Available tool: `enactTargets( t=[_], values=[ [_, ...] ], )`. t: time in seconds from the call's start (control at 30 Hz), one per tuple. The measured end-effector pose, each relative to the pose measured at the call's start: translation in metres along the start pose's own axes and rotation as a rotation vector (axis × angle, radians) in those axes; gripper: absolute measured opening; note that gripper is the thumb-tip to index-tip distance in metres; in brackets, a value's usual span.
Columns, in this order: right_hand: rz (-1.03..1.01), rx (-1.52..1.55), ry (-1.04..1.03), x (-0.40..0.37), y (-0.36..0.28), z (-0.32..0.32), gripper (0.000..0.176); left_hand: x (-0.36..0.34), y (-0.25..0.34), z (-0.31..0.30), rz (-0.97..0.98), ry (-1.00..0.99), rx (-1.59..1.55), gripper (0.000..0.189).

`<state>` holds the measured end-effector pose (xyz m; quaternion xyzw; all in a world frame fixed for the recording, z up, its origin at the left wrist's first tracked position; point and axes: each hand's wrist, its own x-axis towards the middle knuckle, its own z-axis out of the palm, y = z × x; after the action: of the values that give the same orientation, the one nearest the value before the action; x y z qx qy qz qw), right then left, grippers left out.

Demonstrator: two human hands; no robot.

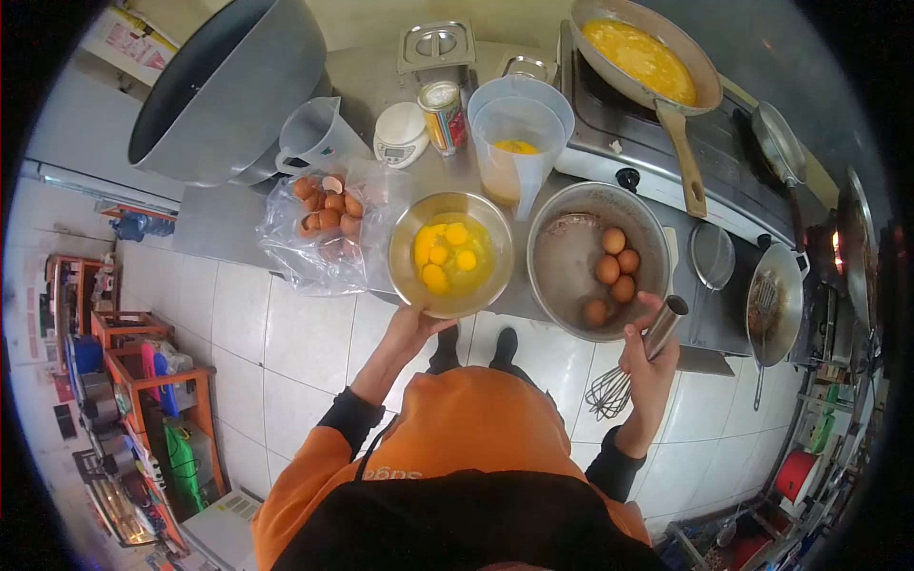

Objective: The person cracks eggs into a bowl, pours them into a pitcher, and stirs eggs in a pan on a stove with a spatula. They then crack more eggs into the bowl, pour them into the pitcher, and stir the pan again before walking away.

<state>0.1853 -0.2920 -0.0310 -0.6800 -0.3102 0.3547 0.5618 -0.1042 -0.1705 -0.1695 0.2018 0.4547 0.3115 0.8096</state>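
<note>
A metal bowl (405,282) with several cracked eggs (447,255) in it sits at the counter's front edge. My left hand (419,331) grips its near rim, fingers partly hidden beneath. In my right hand (650,366) is a whisk (609,392), its metal handle pointing up and its wires hanging down past the counter edge. Just beyond that hand stands a large pot (562,276) with several whole brown eggs (609,269) inside. Left of the bowl, a clear plastic bag (286,238) holds broken eggshells (328,205).
Behind the bowl are a pitcher (486,119) with yellow liquid, a can (444,119), a small scale (401,131) and a measuring jug (309,133). A pan (700,67) of egg mixture rests on the stove (609,157). A strainer (712,255) lies right of the pot.
</note>
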Motion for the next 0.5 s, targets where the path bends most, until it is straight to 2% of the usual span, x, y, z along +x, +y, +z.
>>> enactTargets(
  t=[0.2, 0.33, 0.43, 0.5],
  values=[
    [-0.033, -0.006, 0.013, -0.006, 0.008, -0.01, 0.039, -0.054, 0.056, 0.036, 0.002, -0.024, 0.047, 0.042],
    [-0.061, -0.003, -0.002, -0.01, 0.012, -0.017, 0.04, -0.08, 0.099, 0.065, 0.08, -0.032, 0.024, 0.045],
    [-0.041, -0.003, 0.001, -0.014, 0.012, -0.02, 0.04, -0.077, 0.128, 0.075, 0.102, -0.094, 0.069, 0.047],
    [-0.051, 0.015, 0.014, -0.018, 0.009, -0.021, 0.039, -0.067, 0.144, 0.087, 0.198, -0.101, 0.149, 0.048]
  ],
)
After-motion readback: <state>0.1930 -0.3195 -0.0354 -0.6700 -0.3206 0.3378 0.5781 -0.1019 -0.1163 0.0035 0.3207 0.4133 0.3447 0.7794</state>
